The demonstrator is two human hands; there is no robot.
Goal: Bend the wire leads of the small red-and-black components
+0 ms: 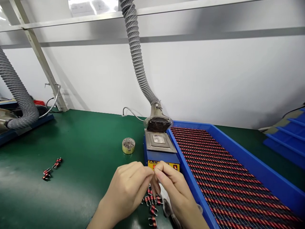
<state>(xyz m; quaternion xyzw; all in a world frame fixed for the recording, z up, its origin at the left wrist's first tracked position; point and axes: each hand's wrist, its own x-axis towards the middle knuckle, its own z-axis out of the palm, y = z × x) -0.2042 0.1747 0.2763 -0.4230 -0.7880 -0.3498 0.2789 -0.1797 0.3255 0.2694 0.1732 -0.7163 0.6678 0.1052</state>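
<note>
Left hand and right hand: fingers curled, tips closed in a tight pinch, meeting just before the blue solder station; any held part hidden, so contents impossible to tell. Red-banded coil components: loose heap directly below the hands, station's near side. Small cluster of coils: well left of the station, on the green counter. Blue tray of ranked coils: just right of the station. Tape roll: just left. Fume hose: above. Close fingertip pinch, low over the heap: well suited to parts this small.
</note>
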